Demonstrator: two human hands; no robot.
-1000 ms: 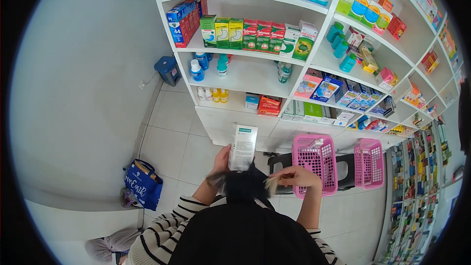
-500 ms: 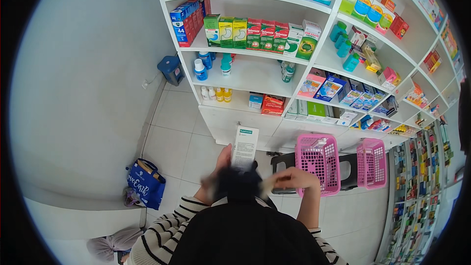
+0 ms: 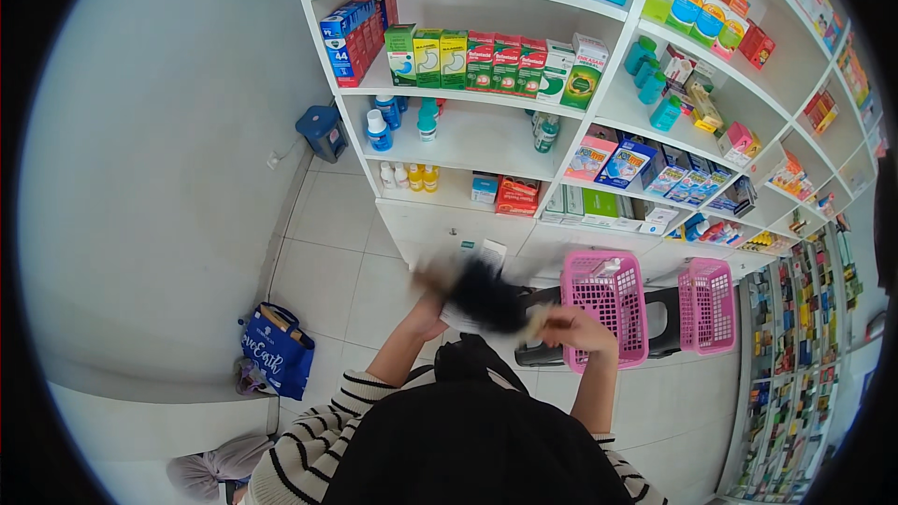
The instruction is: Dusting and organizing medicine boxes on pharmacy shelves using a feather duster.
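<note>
My left hand [image 3: 427, 316] grips a white box [image 3: 492, 250], most of which is hidden behind a dark blur. That blur is a black duster [image 3: 488, 295], crossing the front of the box. My right hand [image 3: 578, 328] is closed around its pale handle [image 3: 535, 322], with the fingers pinched together. Both hands are in front of the low white cabinet beneath the shelves. Motion smears the duster and the upper fingers of my left hand.
White shelves [image 3: 496, 150] with medicine boxes and bottles rise ahead. Pink baskets [image 3: 644, 304] [image 3: 732, 309] rest on dark stools at right. A blue bag [image 3: 278, 351] and a blue bin [image 3: 323, 134] stand on the floor at left. Part of another person [image 3: 220, 468] shows at lower left.
The duster has swung up and to the right across the box, covering most of it. My right hand has shifted slightly right; my left hand's wrist is now more visible.
</note>
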